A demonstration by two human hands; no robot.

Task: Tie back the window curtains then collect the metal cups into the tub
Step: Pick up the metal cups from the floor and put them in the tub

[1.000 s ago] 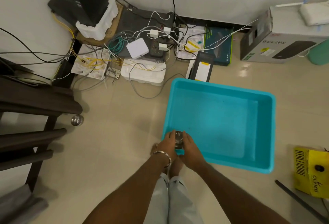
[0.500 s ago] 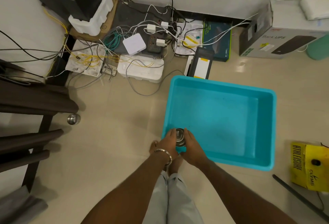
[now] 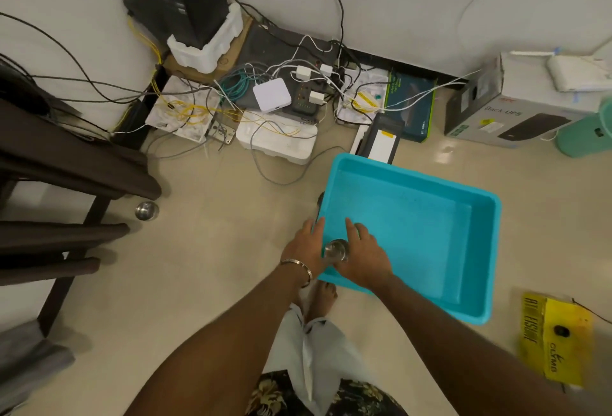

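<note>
Lowering 1 metal cup (image 3: 336,248) into the teal tub (image 3: 477,250): both hands (image 3: 359,256) have moved forward over its rim, fingers opening, cup loosely cradled; second cup (image 3: 147,210) remains on floor.

Soft, even indoor light fills the room, moderately bright. A pale glare patch lies on the floor tiles (image 3: 443,154) beyond the hands (image 3: 331,250), past the tub's (image 3: 430,233) far rim. Shadows are faint and diffuse, darkest under the dark furniture (image 3: 66,184) left of the hands. Wide-angle distortion bends the wall and boxes at the edges. The yellow box (image 3: 556,339) to the right is motion-blurred, and the forearms look smeared.
</note>
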